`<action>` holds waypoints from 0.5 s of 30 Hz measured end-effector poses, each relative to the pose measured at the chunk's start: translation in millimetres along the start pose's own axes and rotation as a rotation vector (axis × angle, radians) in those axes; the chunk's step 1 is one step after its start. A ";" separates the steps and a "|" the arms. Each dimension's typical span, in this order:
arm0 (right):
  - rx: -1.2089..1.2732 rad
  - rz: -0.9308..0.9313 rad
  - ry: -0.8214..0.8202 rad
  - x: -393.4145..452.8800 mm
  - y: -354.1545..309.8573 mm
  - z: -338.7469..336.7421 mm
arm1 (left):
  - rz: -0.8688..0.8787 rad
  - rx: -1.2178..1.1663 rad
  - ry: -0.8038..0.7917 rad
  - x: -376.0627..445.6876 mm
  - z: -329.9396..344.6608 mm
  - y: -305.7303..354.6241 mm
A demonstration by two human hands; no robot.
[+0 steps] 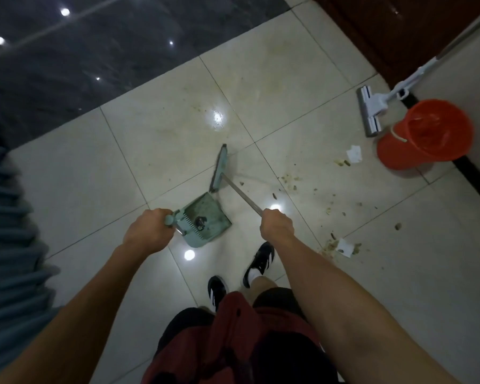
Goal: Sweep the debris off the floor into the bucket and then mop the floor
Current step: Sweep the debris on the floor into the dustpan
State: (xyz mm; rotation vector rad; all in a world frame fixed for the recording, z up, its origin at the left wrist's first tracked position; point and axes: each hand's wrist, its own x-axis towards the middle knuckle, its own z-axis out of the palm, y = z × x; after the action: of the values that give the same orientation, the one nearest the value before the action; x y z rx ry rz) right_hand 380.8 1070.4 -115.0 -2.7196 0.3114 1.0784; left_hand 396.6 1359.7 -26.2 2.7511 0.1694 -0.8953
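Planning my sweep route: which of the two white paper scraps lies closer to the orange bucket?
The scrap just left of the orange bucket, beside its base. The other scrap lies far nearer the person, among crumbs right of the right shoe.

Indoor tiled room: pale glossy floor tiles (161,151); dark polished wall (81,51); wooden door (399,29)

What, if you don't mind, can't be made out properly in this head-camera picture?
- Small dark item in the green plastic dustpan: too small and dim to identify.
- Orange plastic bucket: its contents are unclear; only a crumpled lining shows.
- White flat mop: upper handle cut off by the right edge.
- Blue-grey pleated fabric: motion-blurred and cut off at the left edge.
- Scattered brown debris: too small to identify.
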 end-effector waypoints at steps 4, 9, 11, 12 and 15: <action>-0.028 -0.002 -0.031 21.4 12.8 -20.1 | 0.011 0.037 -0.008 26.4 -13.6 23.8; -0.022 0.079 -0.049 26.9 23.1 -30.7 | 0.043 0.056 -0.018 49.4 -29.2 42.6; -0.008 0.100 -0.047 24.2 24.7 -29.8 | 0.073 0.060 -0.027 57.1 -34.5 45.6; 0.003 0.116 -0.047 21.8 25.0 -28.6 | 0.091 0.067 -0.034 60.9 -36.7 46.5; 0.019 0.173 -0.053 10.9 24.9 -22.6 | 0.155 0.090 -0.060 69.8 -41.8 47.4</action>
State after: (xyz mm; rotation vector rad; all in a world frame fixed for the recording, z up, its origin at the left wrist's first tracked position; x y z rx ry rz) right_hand 396.6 1039.4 -109.0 -2.6821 0.5536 1.1825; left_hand 485.0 1327.5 -25.7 2.7687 -0.0958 -0.9637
